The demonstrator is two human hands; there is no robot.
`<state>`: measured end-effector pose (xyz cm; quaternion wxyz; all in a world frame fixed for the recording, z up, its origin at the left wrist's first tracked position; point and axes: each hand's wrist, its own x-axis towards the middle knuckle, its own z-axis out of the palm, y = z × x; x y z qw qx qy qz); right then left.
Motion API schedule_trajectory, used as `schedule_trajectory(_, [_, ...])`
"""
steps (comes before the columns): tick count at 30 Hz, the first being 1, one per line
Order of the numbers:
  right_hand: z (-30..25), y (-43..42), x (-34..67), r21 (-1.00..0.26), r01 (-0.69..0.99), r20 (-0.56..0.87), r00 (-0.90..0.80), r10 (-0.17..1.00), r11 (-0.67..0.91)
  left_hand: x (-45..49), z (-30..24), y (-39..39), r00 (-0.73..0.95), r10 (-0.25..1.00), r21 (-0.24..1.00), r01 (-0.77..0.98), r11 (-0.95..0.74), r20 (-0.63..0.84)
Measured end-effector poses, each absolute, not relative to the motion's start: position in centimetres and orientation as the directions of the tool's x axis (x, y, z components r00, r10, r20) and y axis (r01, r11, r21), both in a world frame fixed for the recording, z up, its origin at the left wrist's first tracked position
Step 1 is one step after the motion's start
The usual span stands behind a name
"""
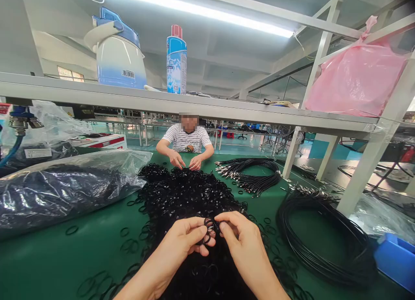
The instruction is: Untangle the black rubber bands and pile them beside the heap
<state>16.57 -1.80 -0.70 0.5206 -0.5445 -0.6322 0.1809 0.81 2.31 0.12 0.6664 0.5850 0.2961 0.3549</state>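
Observation:
Over a large heap of small black rings point(191, 196) on the green tabletop, both my hands meet near the middle of the view. My left hand point(186, 237) is closed, thumb against fingers, around a few black rings point(208, 226). Close beside it, my right hand point(241, 237) pinches with thumb and forefinger at the edge of these rings. Whether the right fingertips grip a separate ring is hard to make out. Loose rings lie scattered to both sides of the heap.
Opposite sits a person point(186, 138) with both hands at the heap's far edge. A clear bag of black pieces point(71, 187) lies left. Coiled black cables point(324, 239) and a blue bin point(397, 259) are right. A metal shelf point(201, 107) spans overhead, bearing a jug point(119, 58) and spray can point(177, 64).

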Motion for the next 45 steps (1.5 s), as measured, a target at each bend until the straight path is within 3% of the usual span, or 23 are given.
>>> schedule_trajectory(9, [-1.0,-1.7,16.1,-0.875,0.420,0.327,0.151,0.933,0.239,1.2,-0.2,2.7,0.449,0.893,0.998,0.032,-0.046,0.027])
schedule_trajectory(14, [-1.1,-1.5,17.2,-0.808,0.536,0.413,0.220,0.884,0.244,0.6,-0.2,3.1,0.401,0.916,1.000,-0.022,0.006,0.004])
schedule_trajectory(18, [-0.9,-1.7,17.2,-0.811,0.506,0.431,0.176,0.885,0.294,0.6,0.1,2.8,0.462,0.887,0.990,-0.125,0.072,-0.006])
schedule_trajectory(24, [-0.6,-2.1,15.8,-0.821,0.493,0.408,0.150,0.901,0.289,1.3,0.0,2.3,0.516,0.856,0.991,-0.106,0.085,-0.018])
schedule_trajectory(33, [-1.3,-1.5,17.0,-0.865,0.456,0.358,0.269,0.894,0.209,0.7,-0.2,2.8,0.424,0.906,0.995,-0.097,0.028,0.016])
schedule_trajectory(40, [-1.7,-1.1,17.0,-0.834,0.478,0.402,0.183,0.897,0.277,0.9,-0.5,2.6,0.468,0.880,0.962,-0.198,0.187,-0.075])
schedule_trajectory(45, [-3.2,0.2,16.4,-0.785,0.524,0.462,0.141,0.875,0.330,1.3,-1.7,3.3,0.460,0.888,0.998,-0.041,0.054,-0.029])
